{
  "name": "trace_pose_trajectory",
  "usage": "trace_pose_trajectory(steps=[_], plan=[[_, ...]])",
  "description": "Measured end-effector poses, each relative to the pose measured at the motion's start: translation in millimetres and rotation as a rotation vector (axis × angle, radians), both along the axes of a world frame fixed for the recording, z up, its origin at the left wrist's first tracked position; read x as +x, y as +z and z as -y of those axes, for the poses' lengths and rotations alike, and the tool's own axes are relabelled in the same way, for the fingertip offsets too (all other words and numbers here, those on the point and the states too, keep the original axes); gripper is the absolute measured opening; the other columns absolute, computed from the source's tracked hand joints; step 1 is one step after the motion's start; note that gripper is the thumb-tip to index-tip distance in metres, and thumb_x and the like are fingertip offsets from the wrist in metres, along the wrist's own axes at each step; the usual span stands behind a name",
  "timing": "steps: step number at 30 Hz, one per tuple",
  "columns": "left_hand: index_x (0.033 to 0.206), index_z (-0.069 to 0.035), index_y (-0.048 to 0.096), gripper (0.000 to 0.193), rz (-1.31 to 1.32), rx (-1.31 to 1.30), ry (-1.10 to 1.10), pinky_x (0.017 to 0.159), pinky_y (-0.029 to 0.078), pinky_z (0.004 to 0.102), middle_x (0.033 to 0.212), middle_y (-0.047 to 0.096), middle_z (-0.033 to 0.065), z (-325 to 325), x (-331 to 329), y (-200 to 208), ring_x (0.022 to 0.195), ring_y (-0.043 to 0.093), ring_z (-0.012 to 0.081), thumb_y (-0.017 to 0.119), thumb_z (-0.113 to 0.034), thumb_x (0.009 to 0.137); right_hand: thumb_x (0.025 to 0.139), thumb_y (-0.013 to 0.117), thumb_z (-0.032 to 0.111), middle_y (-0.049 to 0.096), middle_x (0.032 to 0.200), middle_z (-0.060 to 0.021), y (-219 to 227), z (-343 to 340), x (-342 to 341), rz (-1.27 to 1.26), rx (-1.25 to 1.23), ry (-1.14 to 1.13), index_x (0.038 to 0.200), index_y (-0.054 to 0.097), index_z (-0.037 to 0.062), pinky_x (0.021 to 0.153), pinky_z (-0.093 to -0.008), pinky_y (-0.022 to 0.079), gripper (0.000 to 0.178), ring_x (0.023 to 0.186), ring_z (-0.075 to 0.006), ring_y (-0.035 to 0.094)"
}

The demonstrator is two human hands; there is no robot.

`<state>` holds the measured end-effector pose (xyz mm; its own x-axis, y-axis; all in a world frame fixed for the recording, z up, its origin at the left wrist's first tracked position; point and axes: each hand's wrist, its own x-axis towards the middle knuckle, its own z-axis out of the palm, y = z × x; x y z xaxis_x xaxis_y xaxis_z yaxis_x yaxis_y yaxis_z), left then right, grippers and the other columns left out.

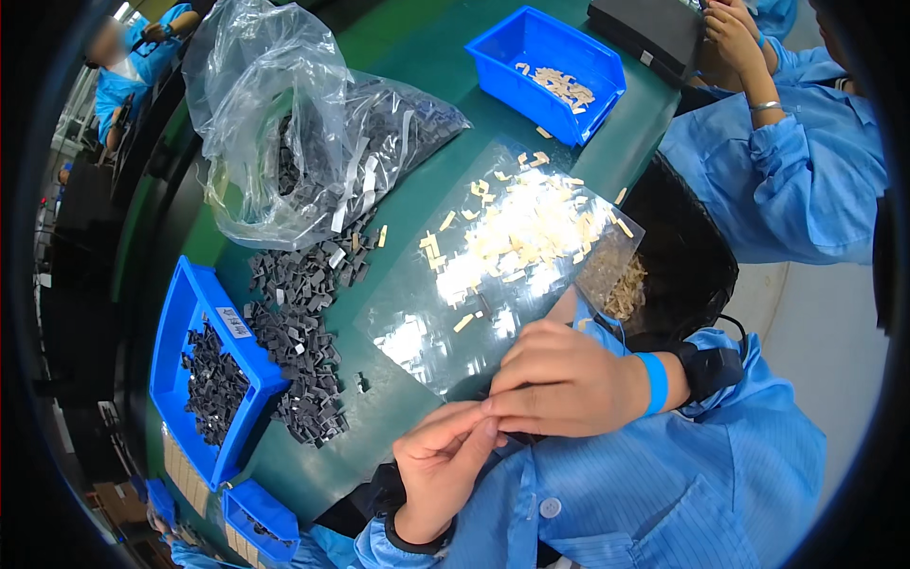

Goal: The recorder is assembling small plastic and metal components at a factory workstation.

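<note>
My left hand point(444, 459) and my right hand point(569, 381) meet fingertip to fingertip near the green table's front edge. Both are closed in a pinch; whatever lies between the fingers is hidden. Just beyond them is a clear plastic sheet point(403, 284), strewn with small cream-coloured pieces point(512, 232) that glare under the light. To the left spreads a pile of small dark grey parts point(299, 351), a few pale bits among them. One single grey part point(362, 383) sits apart from that pile, nearer my left hand.
A large clear bag point(275, 123) of dark parts slumps at the back left. Blue bins point(261, 365) with dark parts stand left; another blue bin point(493, 71) holds cream pieces at the back. A black-lined container point(697, 228) is right of the table, beside a co-worker's blue sleeve point(777, 161).
</note>
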<state>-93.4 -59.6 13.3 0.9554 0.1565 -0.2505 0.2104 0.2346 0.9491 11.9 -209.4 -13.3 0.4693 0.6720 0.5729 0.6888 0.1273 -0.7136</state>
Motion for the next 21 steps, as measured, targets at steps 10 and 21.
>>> trace_pose_trajectory(steps=[10, 21], plan=[[0.089, 0.009, 0.064, 0.013, 0.171, 0.306, 0.010, 0.054, 0.044, 0.0227, 0.078, 0.062, 0.0137, 12, 14, -11, 0.060, 0.057, 0.0139, 0.056, 0.002, 0.082, 0.078, 0.060, 0.013, 0.056, 0.083, -0.0015, 15, 8, 11, -0.082, -0.150, -0.061, 0.081, 0.059, 0.0086, 0.070, -0.0327, 0.037, 0.005, 0.078, -0.0193, 0.053], [0.096, 0.009, 0.061, 0.021, -0.044, -0.183, 0.077, 0.050, 0.044, 0.0237, 0.084, 0.063, 0.0178, 10, 21, -9, 0.053, 0.054, 0.0144, 0.054, -0.008, 0.088, 0.074, 0.062, 0.009, 0.057, 0.079, -0.0060, 16, 19, 57, 0.414, -0.288, -0.588, 0.083, 0.060, 0.0049, 0.065, -0.0342, 0.042, 0.010, 0.074, -0.0240, 0.055]])
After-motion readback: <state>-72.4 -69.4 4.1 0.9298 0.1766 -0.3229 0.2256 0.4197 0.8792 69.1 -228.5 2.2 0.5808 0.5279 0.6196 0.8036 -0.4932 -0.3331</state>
